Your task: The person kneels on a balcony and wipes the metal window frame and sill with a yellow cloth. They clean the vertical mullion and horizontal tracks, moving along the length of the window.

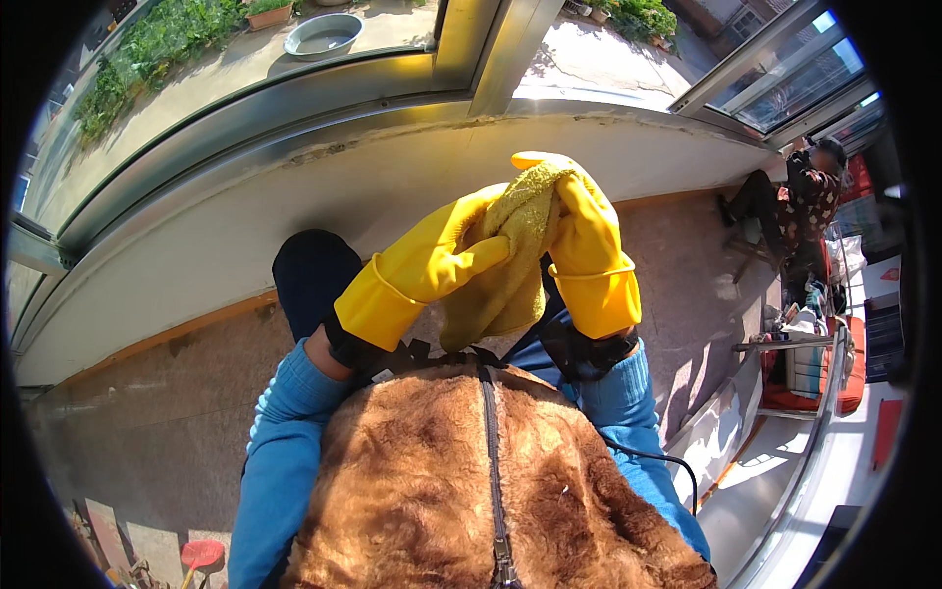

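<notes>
Both of my hands wear yellow rubber gloves and grip one yellow-green terry cloth (508, 283) in front of my chest. My left hand (441, 254) holds its left side, with the thumb lying across the fabric. At the upper right, my right hand (589, 221) pinches the top of the cloth, which is bunched over its fingers. The lower end of the cloth hangs down above my lap. The fingers behind the folds are partly hidden.
Ahead runs a low white wall (353, 191) under a metal window frame (294, 110). An open window section (603, 59) is at upper right. A person (802, 191) sits on a low stool at far right, near a metal rack (795, 342). A red fly swatter (202, 554) is at lower left.
</notes>
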